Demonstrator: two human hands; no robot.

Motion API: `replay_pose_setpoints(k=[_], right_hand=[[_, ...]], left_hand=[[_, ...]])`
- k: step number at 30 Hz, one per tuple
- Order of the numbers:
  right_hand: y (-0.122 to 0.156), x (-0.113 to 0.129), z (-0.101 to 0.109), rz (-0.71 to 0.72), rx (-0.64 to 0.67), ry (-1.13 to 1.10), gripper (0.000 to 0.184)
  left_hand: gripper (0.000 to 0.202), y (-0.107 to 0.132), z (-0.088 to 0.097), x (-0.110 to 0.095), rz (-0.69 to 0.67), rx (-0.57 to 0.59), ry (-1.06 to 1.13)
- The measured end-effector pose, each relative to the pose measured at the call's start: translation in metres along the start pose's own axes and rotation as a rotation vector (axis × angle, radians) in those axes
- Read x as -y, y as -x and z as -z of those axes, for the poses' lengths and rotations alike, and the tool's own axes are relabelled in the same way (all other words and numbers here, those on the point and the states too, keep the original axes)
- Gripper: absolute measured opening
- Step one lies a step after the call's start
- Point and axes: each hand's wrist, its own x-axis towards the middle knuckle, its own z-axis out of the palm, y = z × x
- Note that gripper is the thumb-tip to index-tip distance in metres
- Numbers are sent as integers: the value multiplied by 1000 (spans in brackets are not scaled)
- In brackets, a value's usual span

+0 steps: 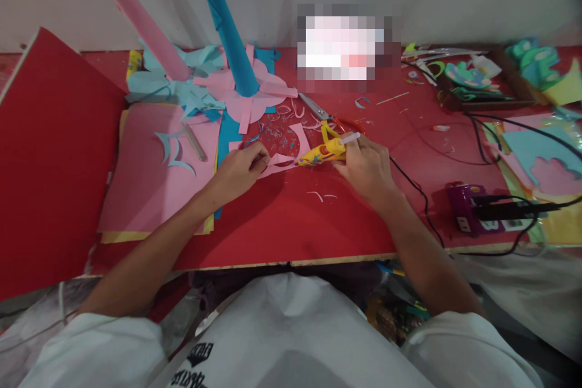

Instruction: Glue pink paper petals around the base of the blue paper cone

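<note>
My right hand [367,168] is closed around a yellow glue gun [322,153], which has a whitish glue stick [350,138] poking out of its back end. The gun's nozzle points left and meets a cut piece of pink paper [278,165]. The other end of that paper is pinched in my left hand [242,171], just above the red table. Right behind the hands lie scissors [318,110] with orange-red handles, among thin paper scraps. A blue paper cone [236,54] stands on a pink scalloped paper shape [227,86] beyond my left hand.
Pink sheets [136,176] are stacked at left beside an upright red board [50,157]. A tall pink paper tube [140,18] leans behind. At right are a brown tray [500,100], a purple box [459,212] with black cables, and more coloured paper [536,139].
</note>
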Motion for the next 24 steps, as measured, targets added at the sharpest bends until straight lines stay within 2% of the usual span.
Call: replay_pose_setpoints(k=[5,19,24], right_hand=[[-1,3,0,-16,9,6,32],[-2,24,-11,46,-7,-29,35],[-4,28,-12,52,13,-50,32]], left_hand=[[16,0,3,1,-7,77,-5],[14,-2,-2,-2,-9,30,-36],[26,0,3,0,-11,68,-53]])
